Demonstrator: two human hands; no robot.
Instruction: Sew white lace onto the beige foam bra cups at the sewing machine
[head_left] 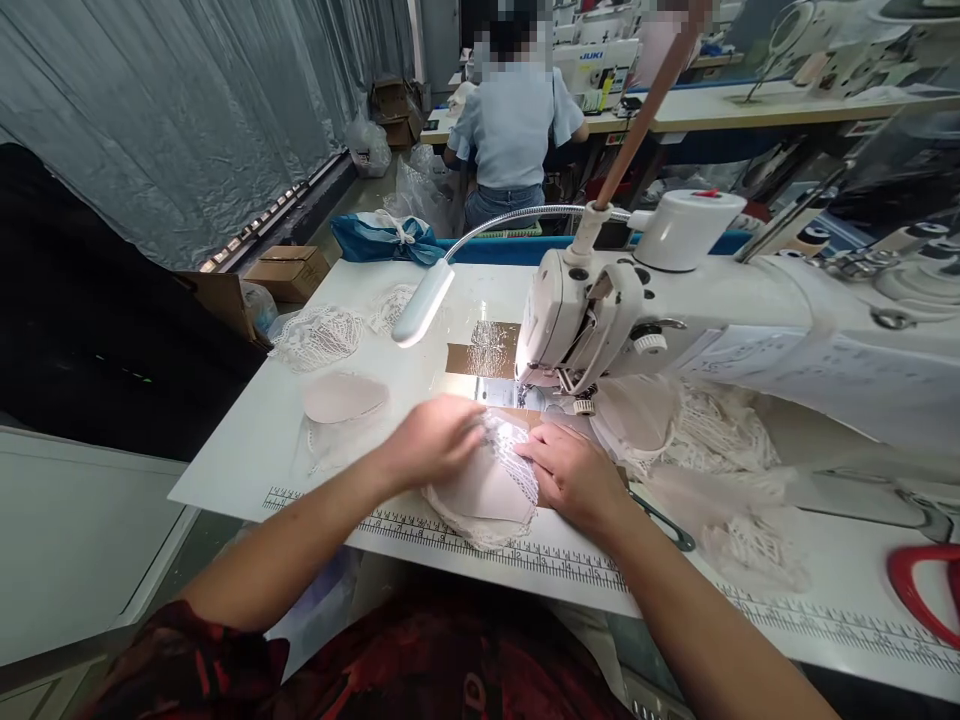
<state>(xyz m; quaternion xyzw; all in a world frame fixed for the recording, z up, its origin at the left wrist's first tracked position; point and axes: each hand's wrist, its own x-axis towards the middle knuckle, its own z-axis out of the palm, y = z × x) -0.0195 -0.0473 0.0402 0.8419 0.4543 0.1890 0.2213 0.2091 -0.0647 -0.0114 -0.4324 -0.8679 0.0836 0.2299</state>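
Under the lamp's light, a pale bra cup with white lace (480, 488) lies at the front of the sewing machine (555, 330). My left hand (433, 440) pinches the cup's upper left edge, its fingers slightly blurred. From the other side, my right hand (574, 475) grips the lace along the right edge, thumb and fingers closed on it. Both hands are just in front of the needle area, and the fabric edge between them is partly hidden by my fingers. A second pale cup piece (346, 398) rests left of my left hand.
More lace pieces (319, 335) lie at the table's back left. A lace pile (720, 430) sits right of the needle, near dark-handled snips (664, 520) and red-handled scissors (919, 590). A bendable lamp (424, 305) arches over the table (247, 455). Ahead sits a person (514, 125).
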